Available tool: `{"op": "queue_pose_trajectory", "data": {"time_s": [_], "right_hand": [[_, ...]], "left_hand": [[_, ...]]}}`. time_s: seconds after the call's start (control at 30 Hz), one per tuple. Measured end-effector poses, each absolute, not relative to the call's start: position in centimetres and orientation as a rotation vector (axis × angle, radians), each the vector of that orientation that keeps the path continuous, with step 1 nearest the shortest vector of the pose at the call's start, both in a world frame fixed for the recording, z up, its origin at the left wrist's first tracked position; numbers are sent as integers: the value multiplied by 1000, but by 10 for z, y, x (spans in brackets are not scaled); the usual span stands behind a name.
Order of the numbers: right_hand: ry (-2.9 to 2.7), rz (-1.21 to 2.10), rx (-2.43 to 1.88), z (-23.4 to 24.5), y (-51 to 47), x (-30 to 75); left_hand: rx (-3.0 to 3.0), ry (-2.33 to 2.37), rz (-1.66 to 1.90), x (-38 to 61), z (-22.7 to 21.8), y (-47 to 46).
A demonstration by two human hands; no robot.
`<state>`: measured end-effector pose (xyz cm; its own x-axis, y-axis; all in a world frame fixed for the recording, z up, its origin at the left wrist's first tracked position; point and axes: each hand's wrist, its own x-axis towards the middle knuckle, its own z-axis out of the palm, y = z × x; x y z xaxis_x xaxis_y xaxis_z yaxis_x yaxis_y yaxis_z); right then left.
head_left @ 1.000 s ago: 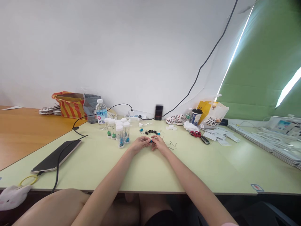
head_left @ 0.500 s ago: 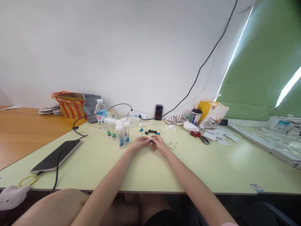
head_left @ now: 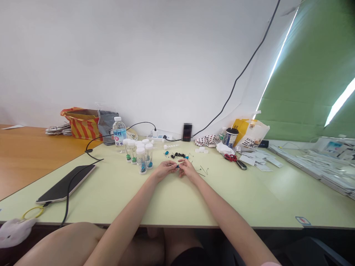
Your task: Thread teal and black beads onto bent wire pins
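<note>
Several white-topped tubes (head_left: 141,157) left of centre already hold green or blue pieces (head_left: 134,160), while loose dark pieces (head_left: 181,155) mid-frame remain outside, and left hand (head_left: 165,170) and right hand (head_left: 188,170) fingertips pinch a small blue piece (head_left: 177,166) just below.

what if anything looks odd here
The dark upright object by the wall looks oddest: coarse square blocks blur it. Paper slips lie strewn at mixed angles near the yellow-and-white bag. No spill shows. The blue piece between the left hand and right hand is too small to judge.
</note>
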<state>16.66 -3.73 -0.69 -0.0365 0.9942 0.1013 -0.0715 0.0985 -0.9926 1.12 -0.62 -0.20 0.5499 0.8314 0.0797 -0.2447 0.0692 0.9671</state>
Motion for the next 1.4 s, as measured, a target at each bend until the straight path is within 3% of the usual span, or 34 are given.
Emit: {"op": "queue_pose_trajectory", "data": {"time_s": [1.4], "right_hand": [[-1239, 1194, -1072, -10, -35, 168]], "left_hand": [[1251, 586, 872, 11, 2, -9]]}}
